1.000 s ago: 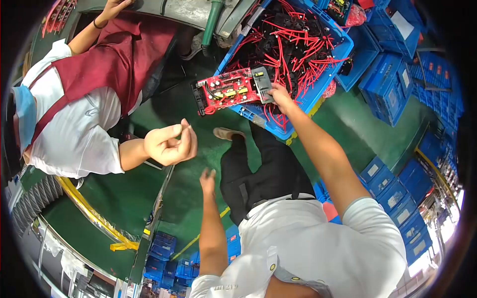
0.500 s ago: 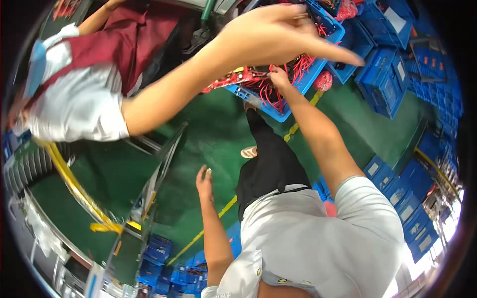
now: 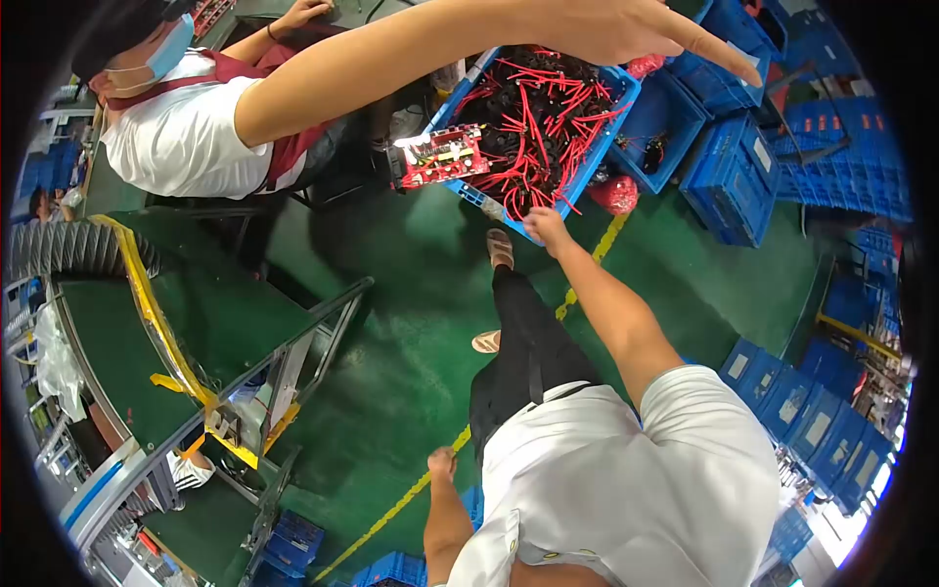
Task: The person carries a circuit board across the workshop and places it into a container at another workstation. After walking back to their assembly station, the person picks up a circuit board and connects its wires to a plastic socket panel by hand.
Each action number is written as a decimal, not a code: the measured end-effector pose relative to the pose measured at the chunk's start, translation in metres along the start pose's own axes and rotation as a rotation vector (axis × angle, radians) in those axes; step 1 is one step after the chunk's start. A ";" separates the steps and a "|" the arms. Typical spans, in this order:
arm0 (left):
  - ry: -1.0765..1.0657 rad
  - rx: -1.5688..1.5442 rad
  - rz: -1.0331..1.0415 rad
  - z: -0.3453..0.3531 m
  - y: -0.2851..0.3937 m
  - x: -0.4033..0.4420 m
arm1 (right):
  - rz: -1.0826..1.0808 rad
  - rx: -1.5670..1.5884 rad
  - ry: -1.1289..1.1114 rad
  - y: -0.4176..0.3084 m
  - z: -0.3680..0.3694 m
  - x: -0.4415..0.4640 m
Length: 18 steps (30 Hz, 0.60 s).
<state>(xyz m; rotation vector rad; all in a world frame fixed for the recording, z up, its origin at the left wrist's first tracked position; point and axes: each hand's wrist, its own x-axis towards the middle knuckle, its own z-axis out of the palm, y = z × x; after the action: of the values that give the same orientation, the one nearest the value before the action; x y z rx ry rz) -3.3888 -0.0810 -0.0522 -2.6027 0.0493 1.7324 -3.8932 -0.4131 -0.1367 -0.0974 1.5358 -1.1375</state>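
My right hand has its fingers curled at the near corner of a blue crate, closed on its rim. Black parts with red wires fill that crate. A red circuit board with yellow and black components lies across the crate's left edge, apart from my hand. Low beside my body, my left hand is closed, with nothing visible in it.
A masked person in a maroon apron sits at the left, one arm stretched over the crate. Blue crates stand at right, near a red bag. A green-topped conveyor curves along the left. Yellow lines cross the green floor.
My right hand has left the board and moved down to the crate's corner. My left hand has lowered and closed. The other person's arm has swung across the top of the view.
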 end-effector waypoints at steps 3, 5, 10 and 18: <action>-0.050 -0.138 0.147 0.010 0.006 0.000 | 0.038 -0.052 0.048 0.032 -0.016 0.010; -0.082 -0.048 0.169 0.021 0.042 -0.003 | 0.061 -0.197 0.100 0.026 -0.015 -0.014; -0.219 0.147 0.660 0.071 0.209 0.036 | -0.050 -0.529 -0.080 0.036 -0.045 -0.046; -0.618 0.202 1.089 0.205 0.571 -0.089 | -0.057 -0.438 0.317 0.030 -0.203 -0.134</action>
<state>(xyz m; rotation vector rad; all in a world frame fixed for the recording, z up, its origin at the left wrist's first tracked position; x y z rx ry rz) -3.6318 -0.6442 -0.0466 -1.8051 1.7493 2.4778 -3.9949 -0.1948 -0.0889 -0.2666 2.0615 -0.8708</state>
